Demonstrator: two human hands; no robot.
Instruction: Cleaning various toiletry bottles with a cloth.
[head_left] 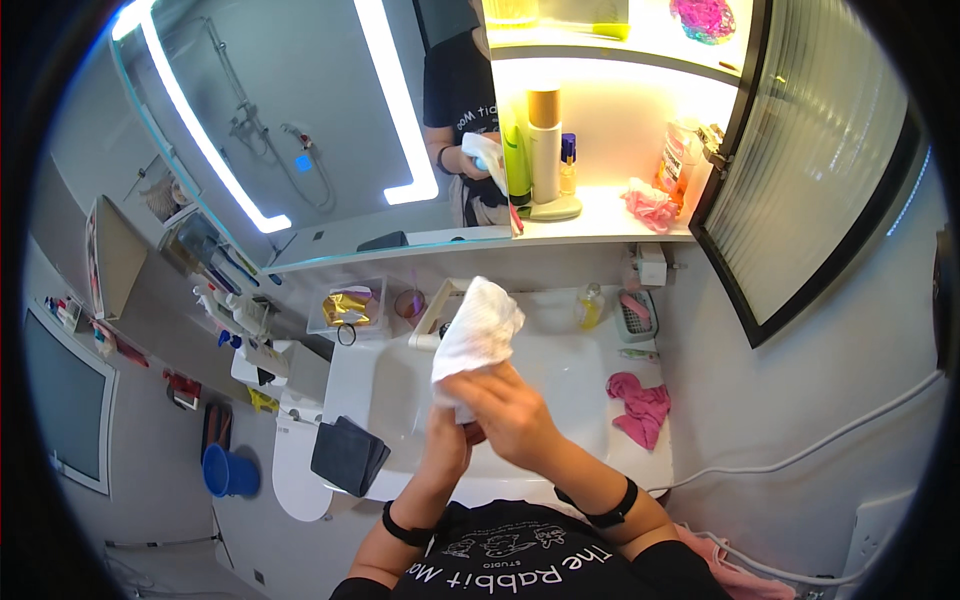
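Room: small bathroom, pale grey walls. Lit mirror (300, 60) at upper left of the frame; ribbed cabinet door (800, 170) standing open at upper right. White sink (590, 385) across the centre, smooth and glossy; I judge it slick when wet. Toilet (300, 468) at lower left, blue bucket (230, 472) beyond it.

White cloth (478, 325): frame centre, raised above the sink, its free end pointing up, in front of the tap (425, 341). Looks thin, soft and textured; I estimate light, limp and hard to damage, though a damp one would sag and cling. Best hold: gathered folds at the lower end, fingers flat across, not the floppy tip.

My right hand (508, 408) is closed over those lower folds, fingers side by side. My left hand (447, 440) lies against it underneath; its fingers are largely hidden, so I cannot tell how firmly they grip.

Smaller items on the sink's rim: pink cloth (640, 408) crumpled at right, soap bottle (590, 306) upright along the back.
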